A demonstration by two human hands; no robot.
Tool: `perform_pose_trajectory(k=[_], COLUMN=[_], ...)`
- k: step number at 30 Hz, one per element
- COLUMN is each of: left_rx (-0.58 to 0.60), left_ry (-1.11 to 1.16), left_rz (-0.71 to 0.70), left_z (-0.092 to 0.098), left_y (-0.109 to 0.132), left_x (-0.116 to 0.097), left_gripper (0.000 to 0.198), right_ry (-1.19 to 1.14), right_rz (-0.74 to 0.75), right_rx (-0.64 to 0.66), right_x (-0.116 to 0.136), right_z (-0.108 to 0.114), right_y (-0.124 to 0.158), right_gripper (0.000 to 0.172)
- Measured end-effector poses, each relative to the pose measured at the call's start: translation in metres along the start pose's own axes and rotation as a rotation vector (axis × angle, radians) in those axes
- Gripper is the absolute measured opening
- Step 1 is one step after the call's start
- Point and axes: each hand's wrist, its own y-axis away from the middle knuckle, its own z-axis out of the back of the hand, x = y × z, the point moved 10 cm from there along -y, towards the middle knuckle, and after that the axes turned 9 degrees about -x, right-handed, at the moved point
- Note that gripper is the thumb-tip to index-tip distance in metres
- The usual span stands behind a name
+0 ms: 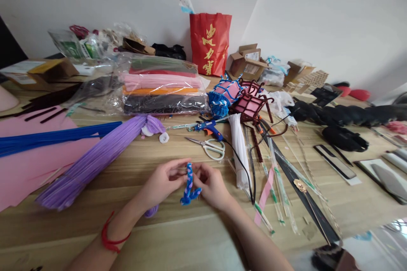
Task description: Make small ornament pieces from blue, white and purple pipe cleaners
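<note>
Pinching a bent blue-and-lilac fuzzy strip [189, 174] between left hand [167, 180] and right hand [214, 186], apparently to steady its curve, with white-handled metal scissors [205, 145] just beyond the grip, likely for easy reach

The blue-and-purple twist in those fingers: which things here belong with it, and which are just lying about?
Probably belonging: blue-and-purple twist, similarly coloured purple bundle and blue bundle; perhaps scissors, glue gun.

Apparently just lying about: red bag, cardboard box beside it.
</note>
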Motion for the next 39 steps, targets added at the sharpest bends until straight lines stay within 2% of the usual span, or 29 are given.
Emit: perform_pose_trajectory(k=[5,8,14,17,20,23,27,32,35,39], left_rx=[-0.006,-0.014,-0.062,-0.054,-0.075,-0.093,-0.034,0.030,0.056,0.034], left_ry=[-0.043,-0.030,0.048,0.050,0.010,-0.018,0.039,0.046,0.007,-0.102], left_rz=[-0.043,-0.023,0.046,0.063,0.035,0.029,0.127,0.148,0.119,-0.033], left_z=[0.002,0.005,0.014,0.012,0.013,0.013,0.007,0.005,0.004,0.007], left_y=[0.000,-0.001,-0.001,-0.001,-0.003,-0.004,-0.003,-0.001,0.000,0.002], left_x=[-0.002,0.000,0.004,0.007,0.007,0.008,0.017,0.017,0.009,-0.014], left_gripper=[0.042,0.039,0.044,0.043,0.042,0.032,0.029,0.029,0.030,0.033], right_ry=[-0.057,-0.082,-0.084,-0.080,-0.060,-0.076,-0.157,-0.337,-0.441,-0.645], right_rz=[-0.042,-0.059,0.046,0.065,0.029,-0.007,-0.022,-0.115,-0.180,-0.313], right_rx=[0.018,0.041,-0.016,0.014,0.013,0.002,-0.008,0.030,0.081,0.237], right_x=[-0.001,-0.002,0.014,0.016,0.010,0.004,0.004,-0.001,-0.005,-0.007], right_z=[-0.001,-0.004,0.004,0.000,-0.002,-0.002,-0.002,-0.007,-0.012,-0.028], right_y=[0.000,0.000,0.003,0.004,0.003,0.001,0.000,0.000,0.001,0.006], right_gripper=[0.027,0.028,0.031,0.034,0.033,0.032,0.024,0.026,0.027,0.028])
